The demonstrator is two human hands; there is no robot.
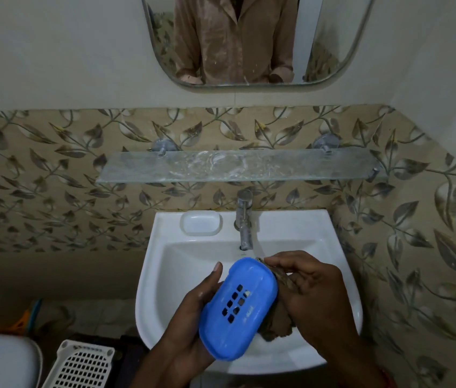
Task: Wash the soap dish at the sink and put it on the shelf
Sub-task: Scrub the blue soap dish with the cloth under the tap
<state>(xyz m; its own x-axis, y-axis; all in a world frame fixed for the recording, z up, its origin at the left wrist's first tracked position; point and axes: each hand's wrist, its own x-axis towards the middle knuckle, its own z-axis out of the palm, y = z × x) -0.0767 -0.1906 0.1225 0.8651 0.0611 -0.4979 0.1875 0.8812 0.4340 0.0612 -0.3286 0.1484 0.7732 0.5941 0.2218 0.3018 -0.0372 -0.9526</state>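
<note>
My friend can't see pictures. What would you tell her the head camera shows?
Two hands hold a blue soap dish over a white sink: the left hand grips it while the right hand presses a brown scrubber against it. Above are a tap, an empty glass shelf and a mirror.

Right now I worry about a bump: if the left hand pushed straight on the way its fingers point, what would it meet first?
Probably the tap. The left hand, holding the blue soap dish, points up over the sink toward the spout, though depth is hard to judge.
</note>
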